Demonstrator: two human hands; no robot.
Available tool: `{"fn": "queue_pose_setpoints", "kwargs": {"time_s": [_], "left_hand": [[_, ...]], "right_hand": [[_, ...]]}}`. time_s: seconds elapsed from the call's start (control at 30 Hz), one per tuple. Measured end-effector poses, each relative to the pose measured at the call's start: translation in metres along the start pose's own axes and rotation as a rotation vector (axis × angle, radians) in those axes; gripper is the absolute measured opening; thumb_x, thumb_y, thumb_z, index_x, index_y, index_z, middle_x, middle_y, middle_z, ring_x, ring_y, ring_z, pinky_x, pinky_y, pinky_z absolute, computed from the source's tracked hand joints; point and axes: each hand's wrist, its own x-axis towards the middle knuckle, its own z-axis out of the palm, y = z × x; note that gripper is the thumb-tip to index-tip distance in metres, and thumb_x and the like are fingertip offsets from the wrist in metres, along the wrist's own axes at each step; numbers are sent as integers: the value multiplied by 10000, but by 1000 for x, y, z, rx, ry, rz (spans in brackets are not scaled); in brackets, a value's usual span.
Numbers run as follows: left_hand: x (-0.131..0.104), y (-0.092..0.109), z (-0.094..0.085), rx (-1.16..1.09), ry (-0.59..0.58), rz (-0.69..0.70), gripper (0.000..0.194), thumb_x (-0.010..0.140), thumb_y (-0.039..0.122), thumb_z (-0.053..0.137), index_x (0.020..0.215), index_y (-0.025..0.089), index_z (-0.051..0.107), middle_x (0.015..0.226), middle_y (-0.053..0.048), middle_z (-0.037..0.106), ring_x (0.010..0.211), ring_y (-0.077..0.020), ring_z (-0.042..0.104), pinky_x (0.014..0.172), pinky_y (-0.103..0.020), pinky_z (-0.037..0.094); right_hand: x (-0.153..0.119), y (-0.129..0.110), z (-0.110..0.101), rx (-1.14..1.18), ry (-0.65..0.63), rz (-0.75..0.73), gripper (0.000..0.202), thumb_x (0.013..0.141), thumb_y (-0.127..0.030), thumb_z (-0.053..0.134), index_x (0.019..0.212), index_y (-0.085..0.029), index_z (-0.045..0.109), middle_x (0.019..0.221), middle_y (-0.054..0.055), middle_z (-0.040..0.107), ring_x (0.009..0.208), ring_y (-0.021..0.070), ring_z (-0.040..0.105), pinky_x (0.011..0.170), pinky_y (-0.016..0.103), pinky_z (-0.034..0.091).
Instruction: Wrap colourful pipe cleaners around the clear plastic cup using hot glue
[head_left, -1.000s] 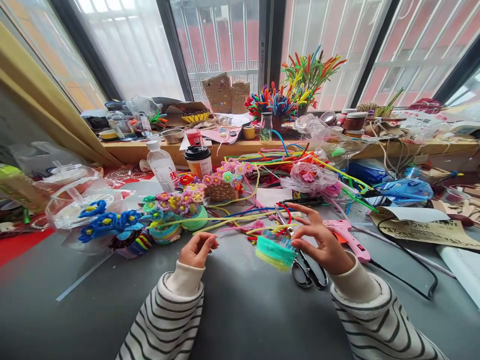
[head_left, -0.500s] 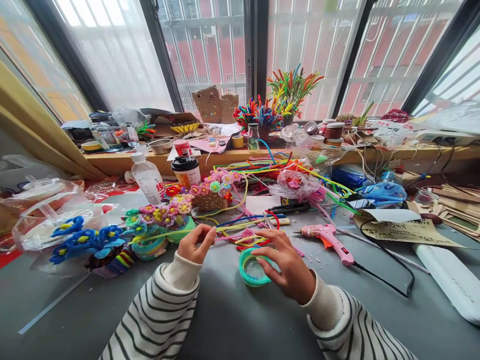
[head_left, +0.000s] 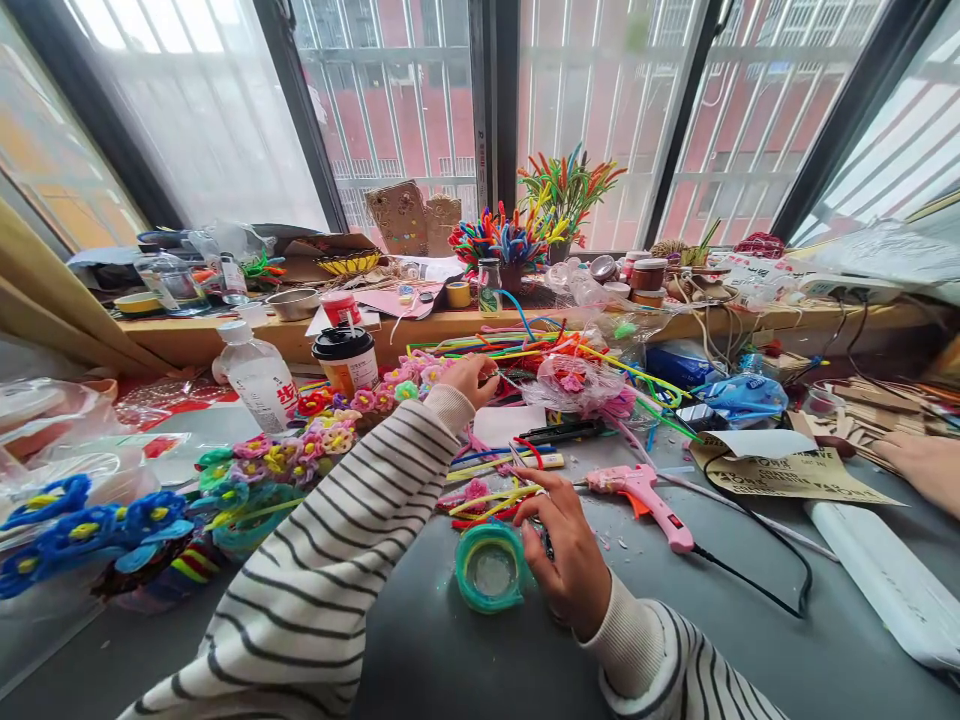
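Observation:
My left hand (head_left: 466, 380) is stretched over the heap of pipe cleaners (head_left: 487, 345) at the back of the table. Its fingers are curled in a pinch; what lies between them, if anything, I cannot make out. Closer in, my right hand (head_left: 574, 560) has its fingers bent around scissors (head_left: 550, 545), mostly hidden by the hand, with thin metal showing near the red pipe cleaner. Just left of that hand a round holder wrapped in green pipe cleaner (head_left: 466, 570) rests on the table, its clear middle facing up. Several loose pipe cleaners (head_left: 487, 500) lie behind it.
A pink glue gun (head_left: 649, 500) with a black cord lies to the right. Blue pipe-cleaner flowers (head_left: 97, 530), a bottle (head_left: 259, 380) and a lidded cup (head_left: 345, 360) stand left. Another person's hand (head_left: 926, 465) touches wooden strips (head_left: 870, 400) at far right.
My left hand has moved forward and right, from above the table front to the pipe-cleaner heap. My right hand has come off the green holder and closed. Another person's hand has appeared at right.

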Motion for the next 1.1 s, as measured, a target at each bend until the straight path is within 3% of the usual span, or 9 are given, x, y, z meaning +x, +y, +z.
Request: {"fn": "queue_pose_setpoints", "kwargs": {"time_s": [0.17, 0.23, 0.5, 0.73, 0.9, 1.0, 1.07, 1.1], "left_hand": [[41, 3, 11, 188, -77, -12, 259, 803, 257, 526, 1033, 142, 554, 1072, -86, 590, 1024, -195, 539, 912, -363, 429], [53, 2, 19, 260, -113, -27, 311, 833, 308, 506, 1105, 157, 518, 1148, -86, 541, 1015, -201, 537, 858, -422, 453], [82, -5, 48, 467, -375, -140, 332, 839, 326, 499, 1129, 164, 502, 1141, -82, 537, 970, -191, 553, 806, -404, 480], [81, -4, 51, 566, -599, -173, 322, 836, 323, 505, 1121, 174, 508, 1136, -77, 539, 973, -190, 554, 804, -392, 481], [69, 5, 50, 573, -621, -33, 318, 840, 325, 497, 1120, 173, 510, 1142, -80, 537, 972, -188, 552, 810, -397, 479], [56, 12, 43, 537, -636, 89, 303, 847, 325, 485, 1110, 179, 517, 1146, -80, 538, 968, -183, 552, 814, -394, 478], [46, 17, 39, 513, -646, 157, 314, 843, 327, 491, 1114, 170, 513, 1138, -80, 540, 967, -187, 553, 811, -399, 478], [41, 19, 38, 498, -650, 191, 314, 843, 327, 491, 1114, 169, 514, 1138, -81, 541, 968, -187, 553, 812, -401, 478]], "right_hand": [[-1, -1, 3, 21, 20, 44, 140, 712, -86, 391, 752, -192, 473, 1179, 86, 484, 1113, 213, 418, 915, 396, 362], [-1, -1, 6, 13, 50, 25, 153, 678, -71, 404, 742, -194, 469, 1140, 81, 502, 1072, 212, 439, 895, 392, 377], [-3, 1, 9, -19, 160, 5, 194, 609, -31, 415, 704, -198, 442, 1034, 65, 527, 955, 194, 477, 818, 360, 422], [-1, -1, 8, -44, 185, 8, 178, 622, -36, 417, 696, -194, 451, 1010, 57, 542, 937, 180, 483, 821, 347, 410], [-2, 3, 8, -85, 222, 18, 145, 689, -67, 414, 683, -194, 484, 976, 67, 568, 921, 178, 511, 800, 340, 420], [2, 13, -4, -178, 237, 14, 155, 771, -118, 417, 720, -182, 548, 987, 85, 590, 952, 183, 527, 814, 339, 428], [11, 27, -21, -352, 159, 136, 178, 828, -188, 431, 807, -171, 607, 997, 95, 603, 990, 191, 528, 859, 353, 421], [17, 35, -32, -489, 33, 254, 199, 843, -206, 428, 839, -175, 625, 1017, 93, 604, 1002, 191, 529, 878, 359, 415]]}}
